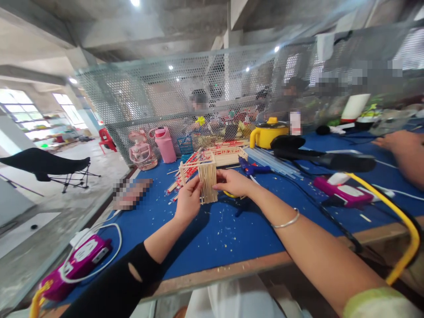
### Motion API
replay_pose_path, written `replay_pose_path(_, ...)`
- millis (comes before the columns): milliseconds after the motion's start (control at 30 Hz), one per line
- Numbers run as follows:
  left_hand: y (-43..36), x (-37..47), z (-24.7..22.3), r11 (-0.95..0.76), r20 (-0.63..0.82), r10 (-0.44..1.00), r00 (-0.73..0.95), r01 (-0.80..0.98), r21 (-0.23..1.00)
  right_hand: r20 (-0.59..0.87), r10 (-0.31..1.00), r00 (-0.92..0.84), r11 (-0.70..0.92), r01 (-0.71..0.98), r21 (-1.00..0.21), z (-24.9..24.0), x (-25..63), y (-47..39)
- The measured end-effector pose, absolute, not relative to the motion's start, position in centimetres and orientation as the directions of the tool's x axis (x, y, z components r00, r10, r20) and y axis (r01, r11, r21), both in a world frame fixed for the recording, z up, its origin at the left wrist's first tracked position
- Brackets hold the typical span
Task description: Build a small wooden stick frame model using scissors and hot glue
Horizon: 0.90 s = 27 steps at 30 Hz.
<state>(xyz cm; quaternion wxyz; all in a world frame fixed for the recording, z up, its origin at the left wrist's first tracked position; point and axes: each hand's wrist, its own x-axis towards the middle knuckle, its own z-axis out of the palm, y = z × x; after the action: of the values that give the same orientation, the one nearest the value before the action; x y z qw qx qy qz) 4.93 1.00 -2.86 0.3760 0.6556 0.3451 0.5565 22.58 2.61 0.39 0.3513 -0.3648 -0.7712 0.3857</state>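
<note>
Between my two hands, a small wooden stick frame (208, 183) made of thin pale sticks is held upright above the blue table. My left hand (188, 198) pinches its left side with the fingers closed. On the other side, my right hand (233, 182) grips the right edge between thumb and fingers. Behind the frame lie loose wooden sticks in red and white wrappers (228, 145). A blue glue gun (253, 168) rests just beyond my right hand, with clear glue sticks (273, 161) beside it.
A pink bottle (164, 145) and a clear pink jug (143, 150) stand by the mesh screen (159, 97). Purple power strips (79, 265) lie left and right. A yellow pot (270, 134) is at the back. Another person's arm (409, 152) reaches in at right.
</note>
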Motion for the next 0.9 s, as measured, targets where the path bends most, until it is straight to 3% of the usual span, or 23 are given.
replay_pose_path(167, 0.22, 4.79, -3.02, -0.445, 0.447, 0.893, 0.046, -0.041, 0.895, 0.258, 0.814, -0.521, 0.451, 0.286, -0.845, 0.41, 22.29, 2.37)
replay_pose_path(367, 0.07, 4.74, -3.08, -0.379, 0.387, 0.919, 0.071, -0.106, 0.919, 0.274, 0.815, -0.511, 0.471, 0.306, -0.827, 0.19, 22.23, 2.46)
replay_pose_path(900, -0.04, 5.09, -3.11, -0.425, 0.426, 0.901, 0.076, -0.031, 0.905, 0.279, 0.818, -0.502, 0.477, 0.322, -0.818, 0.15, 22.27, 2.41)
